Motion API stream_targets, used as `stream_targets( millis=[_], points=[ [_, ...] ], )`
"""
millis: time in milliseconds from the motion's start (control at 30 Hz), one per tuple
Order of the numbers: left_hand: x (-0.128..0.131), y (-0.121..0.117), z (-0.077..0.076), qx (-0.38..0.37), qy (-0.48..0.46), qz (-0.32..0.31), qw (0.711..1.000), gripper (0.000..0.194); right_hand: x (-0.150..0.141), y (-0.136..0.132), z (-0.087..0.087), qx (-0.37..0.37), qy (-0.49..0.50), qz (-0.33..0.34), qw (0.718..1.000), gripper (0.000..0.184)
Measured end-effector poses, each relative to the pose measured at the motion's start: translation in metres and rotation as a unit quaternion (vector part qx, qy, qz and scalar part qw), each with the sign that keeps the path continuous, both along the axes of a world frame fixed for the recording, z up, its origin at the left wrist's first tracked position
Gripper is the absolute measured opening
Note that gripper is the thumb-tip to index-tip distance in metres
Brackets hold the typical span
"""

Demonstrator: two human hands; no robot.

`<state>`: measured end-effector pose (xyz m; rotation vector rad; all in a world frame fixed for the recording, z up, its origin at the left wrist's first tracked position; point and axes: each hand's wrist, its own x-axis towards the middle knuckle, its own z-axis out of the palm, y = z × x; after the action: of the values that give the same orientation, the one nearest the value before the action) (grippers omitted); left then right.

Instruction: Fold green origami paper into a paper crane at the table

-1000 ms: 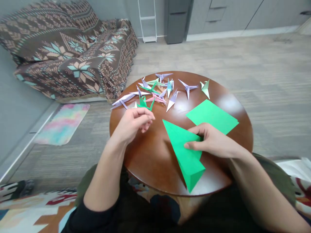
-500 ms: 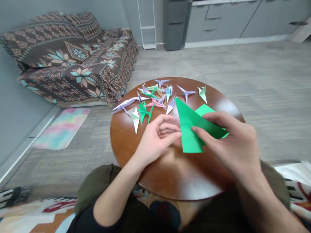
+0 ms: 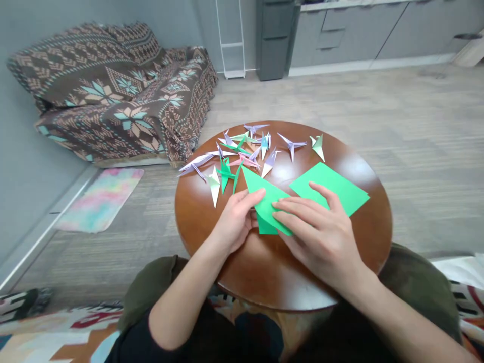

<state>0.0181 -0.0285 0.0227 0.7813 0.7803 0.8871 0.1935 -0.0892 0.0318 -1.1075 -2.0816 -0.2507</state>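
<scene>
A folded sheet of green origami paper (image 3: pixel 266 202) is held just above the table, one pointed corner toward the upper left. My left hand (image 3: pixel 235 222) pinches its left edge, thumb on top and fingers beneath. Across its right part lie the fingers of my right hand (image 3: pixel 324 233), gripping it, with the thumb mostly hidden underneath. Beyond my right hand, flat green paper (image 3: pixel 335 185) lies on the table, partly covered by that hand. Several folded paper cranes, among them a pink one (image 3: pixel 245 161) and a pale green one (image 3: pixel 214 185), are clustered past my left hand.
The round brown wooden table (image 3: pixel 280 282) stands right before my knees. A purple crane (image 3: pixel 292 145) and a light green crane (image 3: pixel 317 146) sit apart toward its far edge. A patterned covered sofa (image 3: pixel 132 108), a pastel mat (image 3: pixel 100 199) and grey cabinets (image 3: pixel 351 38) are farther off.
The green sheet has moved left and tilted flatter, and my left hand now pinches it. My right hand has shifted left along it, uncovering more of the green paper on the table.
</scene>
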Motion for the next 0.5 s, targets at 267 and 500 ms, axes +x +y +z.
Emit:
stream_targets(
  millis=[267,500],
  points=[
    [-0.0001,0.0055,-0.0056,-0.025,-0.044,0.028,0.998,0.027,0.009,0.0081,-0.0031,-0.052,0.007,0.013,0.999,0.015],
    [0.0058,-0.0004,-0.007,-0.005,-0.055,0.028,0.998,0.015,0.01,0.006,-0.001,-0.115,0.006,-0.006,0.993,0.013]
  ],
)
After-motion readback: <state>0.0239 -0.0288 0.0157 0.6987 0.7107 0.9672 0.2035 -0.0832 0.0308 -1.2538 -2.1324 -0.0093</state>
